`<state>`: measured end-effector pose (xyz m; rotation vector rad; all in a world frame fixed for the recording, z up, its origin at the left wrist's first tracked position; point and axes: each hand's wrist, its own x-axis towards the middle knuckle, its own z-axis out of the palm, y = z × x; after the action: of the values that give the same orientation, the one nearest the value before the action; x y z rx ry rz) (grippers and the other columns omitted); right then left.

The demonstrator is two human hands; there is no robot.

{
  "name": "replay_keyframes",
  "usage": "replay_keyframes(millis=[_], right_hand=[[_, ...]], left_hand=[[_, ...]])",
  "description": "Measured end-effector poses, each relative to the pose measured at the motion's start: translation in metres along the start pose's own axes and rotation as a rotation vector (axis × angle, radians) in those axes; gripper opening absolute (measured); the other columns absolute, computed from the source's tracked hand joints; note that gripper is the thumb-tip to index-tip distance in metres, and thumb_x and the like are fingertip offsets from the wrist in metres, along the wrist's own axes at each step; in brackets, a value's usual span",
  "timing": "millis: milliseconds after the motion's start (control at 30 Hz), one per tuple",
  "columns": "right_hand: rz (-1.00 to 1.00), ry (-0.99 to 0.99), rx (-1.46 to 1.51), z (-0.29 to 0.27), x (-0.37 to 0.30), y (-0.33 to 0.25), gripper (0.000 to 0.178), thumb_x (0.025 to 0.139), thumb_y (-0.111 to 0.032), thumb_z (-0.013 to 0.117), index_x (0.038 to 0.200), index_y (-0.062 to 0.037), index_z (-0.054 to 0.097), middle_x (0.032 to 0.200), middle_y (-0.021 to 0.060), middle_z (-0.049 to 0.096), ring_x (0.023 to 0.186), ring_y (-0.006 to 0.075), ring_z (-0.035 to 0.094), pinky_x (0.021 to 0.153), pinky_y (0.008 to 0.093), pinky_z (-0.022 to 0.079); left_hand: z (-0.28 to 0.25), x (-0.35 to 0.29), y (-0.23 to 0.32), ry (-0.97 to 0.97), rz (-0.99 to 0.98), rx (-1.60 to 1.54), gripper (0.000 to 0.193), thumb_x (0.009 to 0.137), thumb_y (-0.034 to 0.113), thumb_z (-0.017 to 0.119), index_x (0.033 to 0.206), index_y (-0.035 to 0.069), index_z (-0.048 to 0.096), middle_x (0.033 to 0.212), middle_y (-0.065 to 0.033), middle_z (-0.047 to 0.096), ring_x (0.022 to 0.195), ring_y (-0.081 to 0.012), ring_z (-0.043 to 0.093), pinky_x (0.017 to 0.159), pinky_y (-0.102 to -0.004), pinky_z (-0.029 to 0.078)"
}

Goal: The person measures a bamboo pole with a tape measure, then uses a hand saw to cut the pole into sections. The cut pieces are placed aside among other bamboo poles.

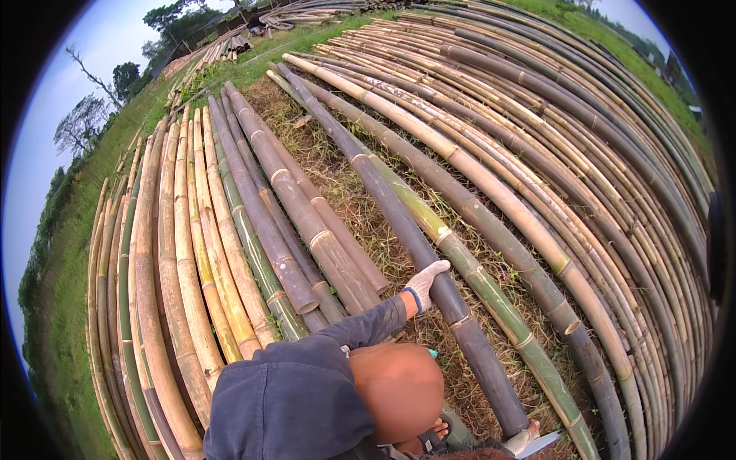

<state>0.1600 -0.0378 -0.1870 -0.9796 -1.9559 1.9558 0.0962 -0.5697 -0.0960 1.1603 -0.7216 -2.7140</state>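
A dark, purplish bamboo pole slants from the far middle down to the lower edge. My left hand, in a white knit glove with a blue and orange cuff, is closed around it from its left side. At the pole's near end, my right hand shows only in part, its fingers bent against the wood. Next to it lies a flat whitish strip, whose kind I cannot make out. Close along the pole's right side runs a green bamboo pole. A blurred brown rounded shape hides the ground below my left forearm.
Tan, yellow and green bamboo poles lie side by side at left, with thicker brown poles beside them. A wide row of bamboo poles fills the right. Dry grass covers the strip between. A bare foot shows low down.
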Motion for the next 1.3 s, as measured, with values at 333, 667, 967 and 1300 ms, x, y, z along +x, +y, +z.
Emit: replay_keyframes(millis=[333, 667, 967, 1300], right_hand=[[0.325, -0.063, -0.136, -0.112, 0.056, -0.024, 0.047, 0.096, -0.065, 0.059, 0.123, -0.0266, 0.065, 0.105, 0.0068, 0.071, 0.069, 0.0285, 0.066, 0.043, 0.0433, 0.048], [0.174, -0.31, 0.031, -0.004, 0.013, -0.069, 0.05, 0.108, -0.065, 0.05, 0.126, -0.0199, 0.063, 0.117, 0.0085, 0.068, 0.09, 0.0292, 0.071, 0.054, 0.0418, 0.058], [0.02, -1.661, -0.207, 0.214, -0.194, -0.134, 0.089, 0.103, -0.036, 0.078, 0.166, -0.0112, 0.022, 0.153, 0.019, 0.043, 0.122, 0.0337, 0.067, 0.081, 0.0375, 0.064], [0.301, -1.835, -0.002, 0.264, -0.255, -0.081, 0.065, 0.114, -0.03, 0.059, 0.168, -0.0029, 0.035, 0.154, 0.02, 0.055, 0.123, 0.022, 0.068, 0.1, 0.0376, 0.056]], left_hand=[[0.008, -0.047, -0.048, -0.028, -0.128, 0.004, 0.052, 0.089, 0.024, 0.091, 0.128, 0.009, 0.061, 0.118, -0.0115, 0.068, 0.11, -0.0296, 0.069, 0.103, -0.0547, 0.06], [-0.016, -0.078, 0.039, -0.003, 0.229, 0.056, 0.055, 0.089, 0.033, 0.091, 0.131, 0.009, 0.064, 0.117, -0.0092, 0.068, 0.109, -0.0249, 0.068, 0.097, -0.0498, 0.059], [-0.089, -0.116, 0.155, 0.478, 0.812, 0.349, 0.119, 0.085, 0.039, 0.094, 0.167, -0.003, 0.019, 0.141, -0.0192, 0.058, 0.116, -0.0281, 0.069, 0.098, -0.0433, 0.06], [-0.199, -0.142, 0.151, 1.338, 1.103, 1.246, 0.104, 0.082, 0.028, 0.086, 0.165, -0.008, 0.034, 0.165, -0.0304, 0.043, 0.15, -0.042, 0.047, 0.126, -0.0437, 0.039]])
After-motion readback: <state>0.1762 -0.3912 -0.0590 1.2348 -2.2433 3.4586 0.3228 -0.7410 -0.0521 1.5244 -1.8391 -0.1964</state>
